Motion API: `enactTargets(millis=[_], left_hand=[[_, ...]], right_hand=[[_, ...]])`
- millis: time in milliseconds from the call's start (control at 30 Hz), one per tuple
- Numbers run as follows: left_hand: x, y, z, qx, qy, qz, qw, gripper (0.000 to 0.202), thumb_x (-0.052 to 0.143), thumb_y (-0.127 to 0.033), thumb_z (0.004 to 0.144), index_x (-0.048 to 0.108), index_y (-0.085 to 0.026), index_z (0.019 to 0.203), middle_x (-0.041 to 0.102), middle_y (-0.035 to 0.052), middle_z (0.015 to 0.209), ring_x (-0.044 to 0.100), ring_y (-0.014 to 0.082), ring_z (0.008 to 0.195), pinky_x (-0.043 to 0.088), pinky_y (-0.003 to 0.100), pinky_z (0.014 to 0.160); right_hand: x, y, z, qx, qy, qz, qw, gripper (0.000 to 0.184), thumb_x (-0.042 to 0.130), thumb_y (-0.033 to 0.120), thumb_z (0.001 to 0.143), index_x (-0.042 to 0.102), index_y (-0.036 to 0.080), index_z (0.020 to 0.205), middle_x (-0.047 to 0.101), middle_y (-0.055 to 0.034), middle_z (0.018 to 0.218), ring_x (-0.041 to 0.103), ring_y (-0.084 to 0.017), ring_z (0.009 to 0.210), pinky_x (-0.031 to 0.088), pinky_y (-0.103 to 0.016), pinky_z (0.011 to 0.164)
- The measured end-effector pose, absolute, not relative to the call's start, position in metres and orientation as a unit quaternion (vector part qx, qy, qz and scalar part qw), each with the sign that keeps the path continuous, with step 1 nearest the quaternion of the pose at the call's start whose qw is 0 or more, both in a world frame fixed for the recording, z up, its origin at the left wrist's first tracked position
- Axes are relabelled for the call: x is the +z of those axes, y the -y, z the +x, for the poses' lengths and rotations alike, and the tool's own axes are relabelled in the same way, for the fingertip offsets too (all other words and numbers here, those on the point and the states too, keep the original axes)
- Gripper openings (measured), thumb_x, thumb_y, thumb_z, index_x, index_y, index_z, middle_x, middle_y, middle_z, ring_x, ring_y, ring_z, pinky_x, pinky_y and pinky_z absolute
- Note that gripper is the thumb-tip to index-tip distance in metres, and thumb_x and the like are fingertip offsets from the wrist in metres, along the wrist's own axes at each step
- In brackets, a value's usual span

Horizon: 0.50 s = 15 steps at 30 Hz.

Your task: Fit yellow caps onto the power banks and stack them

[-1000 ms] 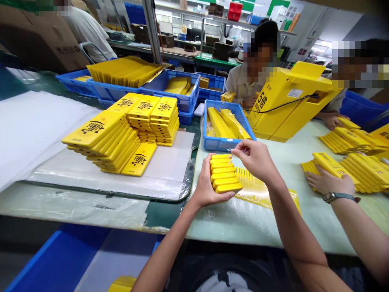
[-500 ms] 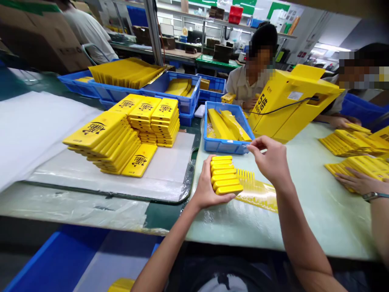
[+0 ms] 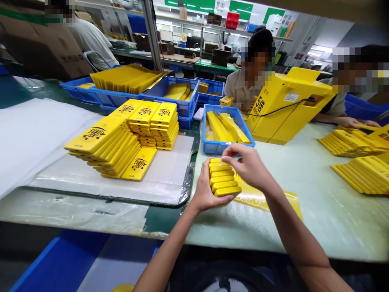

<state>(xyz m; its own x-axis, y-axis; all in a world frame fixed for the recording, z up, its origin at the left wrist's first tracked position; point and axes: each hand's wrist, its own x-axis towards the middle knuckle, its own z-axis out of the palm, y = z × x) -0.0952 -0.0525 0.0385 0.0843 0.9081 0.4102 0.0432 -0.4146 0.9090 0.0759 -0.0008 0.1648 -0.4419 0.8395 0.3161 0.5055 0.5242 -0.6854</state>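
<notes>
At a pale workshop table [image 3: 322, 231], a person's left grip [image 3: 205, 192] cups a short stack of glossy yellow bars [image 3: 221, 178], with thumb and fingers pressed around it, a hold that seems meant to keep the slightly stepped pile from sliding apart. The right grip [image 3: 247, 164] arches over the stack's far end, its fingers curved down; whether it pinches anything cannot be told. The stack sits in the air just above a yellow moulded strip [image 3: 261, 200] and near a blue plastic crate [image 3: 227, 149] of long yellow pieces [image 3: 220, 127]. To the left, printed yellow cases [image 3: 97, 136] stand in squared piles on a plastic-covered board [image 3: 168, 178], apparently ordered for easy lifting. Beyond a tall yellow display stand [image 3: 282, 109], a co-worker's hands [image 3: 355, 121] work near further yellow stacks [image 3: 343, 142].
</notes>
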Motion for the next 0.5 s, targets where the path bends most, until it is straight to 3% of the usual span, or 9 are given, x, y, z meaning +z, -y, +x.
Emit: enactTargets(millis=[100, 200, 300, 400, 500], left_hand=[[0.042, 0.053, -0.095, 0.564, -0.37, 0.638, 0.372, 0.117, 0.102, -0.054, 0.067, 0.04, -0.025, 0.162, 0.05, 0.0177, 0.166, 0.051, 0.0438, 0.159, 0.043, 0.063, 0.137], [0.041, 0.054, -0.095, 0.56, -0.375, 0.633, 0.381, 0.122, 0.105, -0.051, 0.063, 0.038, -0.025, 0.162, 0.053, 0.0177, 0.161, 0.057, 0.0438, 0.154, 0.047, 0.065, 0.134], [0.038, 0.054, -0.095, 0.56, -0.385, 0.628, 0.381, 0.134, 0.108, -0.052, 0.058, 0.033, -0.024, 0.165, 0.052, 0.0191, 0.159, 0.058, 0.0451, 0.151, 0.045, 0.068, 0.134], [0.037, 0.054, -0.095, 0.559, -0.386, 0.627, 0.382, 0.133, 0.108, -0.053, 0.059, 0.033, -0.024, 0.165, 0.052, 0.0192, 0.159, 0.058, 0.0452, 0.151, 0.044, 0.069, 0.134], [0.041, 0.054, -0.095, 0.562, -0.375, 0.628, 0.387, 0.121, 0.105, -0.054, 0.064, 0.038, -0.024, 0.161, 0.053, 0.0185, 0.158, 0.059, 0.0444, 0.15, 0.048, 0.067, 0.131]], right_hand=[[0.159, -0.001, 0.047, 0.235, 0.841, -0.408, 0.267, 0.019, 0.071, 0.014, 0.099, 0.067, 0.022, 0.083, 0.077, -0.0057, 0.093, 0.068, -0.023, 0.086, 0.047, -0.034, 0.079], [0.155, -0.016, 0.056, 0.183, 0.831, -0.477, 0.221, 0.02, 0.07, 0.012, 0.098, 0.066, 0.022, 0.082, 0.078, -0.007, 0.091, 0.067, -0.024, 0.084, 0.042, -0.034, 0.075], [0.16, -0.029, 0.086, 0.137, 0.779, -0.545, 0.278, 0.023, 0.071, 0.012, 0.096, 0.064, 0.022, 0.077, 0.076, -0.0064, 0.083, 0.065, -0.024, 0.079, 0.04, -0.035, 0.073], [0.165, -0.025, 0.093, 0.194, 0.767, -0.489, 0.368, 0.013, 0.072, 0.019, 0.098, 0.071, 0.021, 0.085, 0.077, -0.0047, 0.083, 0.067, -0.023, 0.078, 0.047, -0.034, 0.076], [0.16, -0.012, 0.07, 0.281, 0.807, -0.401, 0.332, 0.005, 0.073, 0.019, 0.097, 0.078, 0.019, 0.098, 0.078, -0.0034, 0.086, 0.068, -0.021, 0.079, 0.049, -0.033, 0.077]])
